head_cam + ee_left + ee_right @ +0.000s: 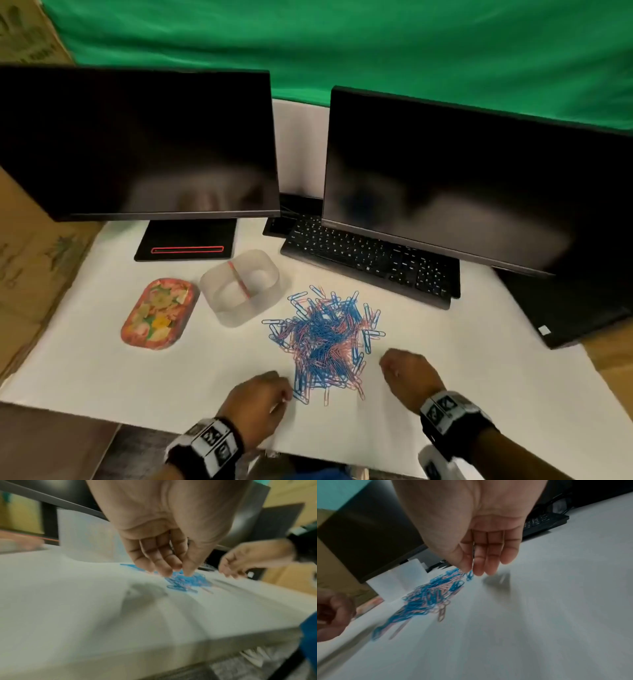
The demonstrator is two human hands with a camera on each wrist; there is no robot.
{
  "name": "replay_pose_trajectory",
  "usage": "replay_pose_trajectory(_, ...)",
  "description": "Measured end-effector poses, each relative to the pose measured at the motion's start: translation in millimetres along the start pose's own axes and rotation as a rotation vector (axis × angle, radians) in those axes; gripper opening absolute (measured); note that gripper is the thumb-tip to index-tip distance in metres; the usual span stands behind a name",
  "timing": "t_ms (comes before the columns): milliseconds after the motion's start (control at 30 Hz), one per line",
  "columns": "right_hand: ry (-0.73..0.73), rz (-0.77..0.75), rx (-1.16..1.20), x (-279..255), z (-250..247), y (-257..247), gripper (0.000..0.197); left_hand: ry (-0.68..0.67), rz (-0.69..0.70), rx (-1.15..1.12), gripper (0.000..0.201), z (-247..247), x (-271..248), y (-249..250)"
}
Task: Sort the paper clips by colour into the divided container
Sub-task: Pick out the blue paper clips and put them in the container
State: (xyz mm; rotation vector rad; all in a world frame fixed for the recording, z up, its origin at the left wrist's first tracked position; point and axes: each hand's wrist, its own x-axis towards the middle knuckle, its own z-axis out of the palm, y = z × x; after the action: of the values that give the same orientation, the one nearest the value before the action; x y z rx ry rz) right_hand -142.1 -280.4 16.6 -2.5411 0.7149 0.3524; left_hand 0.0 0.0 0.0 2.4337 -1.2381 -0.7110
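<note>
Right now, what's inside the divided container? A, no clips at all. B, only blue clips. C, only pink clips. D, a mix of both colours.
A: both halves of the container show bare, and the blue and pink clips all lie in one mixed pile on the table.

Your paper clips [325,346], blue and pink mixed, lie in one loose tangled heap near the table's [102,359] front edge. Your clear divided container [239,287] stands upright behind them to the left, both halves empty.
</note>
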Motion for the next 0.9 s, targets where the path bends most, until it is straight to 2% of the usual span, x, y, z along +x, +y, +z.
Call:
replay_pose_trajectory(133, 0.060, 0.058, -0.010, 31, -13, -3, 0.033, -0.007, 0.098, 0.173, 0.021, 7, 24, 7)
replay_pose_trajectory(233, 0.061, 0.031, -0.056, 45, -13, -8, 0.039, 0.031, 0.125, 0.218, 0.013, 15, 35, 5)
replay_pose_trajectory(367, 0.050, 0.019, -0.116, 59, -8, -9, 0.034, 0.021, 0.068, 0.153, 0.020, 7, 37, 13)
replay_pose_trajectory(467, 0.063, 0.024, -0.132, 66, -6, -10, 0.023, 0.039, 0.043, 0.127, 0.017, 6, 37, 13)
replay_pose_trajectory(700, 0.020, 0.032, -0.109, 72, -6, -2, 0.019, 0.114, -0.123, -0.168, 0.007, -3, 38, -1)
replay_pose_trajectory(900, -0.056, 0.085, -0.008, 79, -11, 2, 0.032, 0.143, -0.201, -0.522, 0.032, -13, 46, -12)
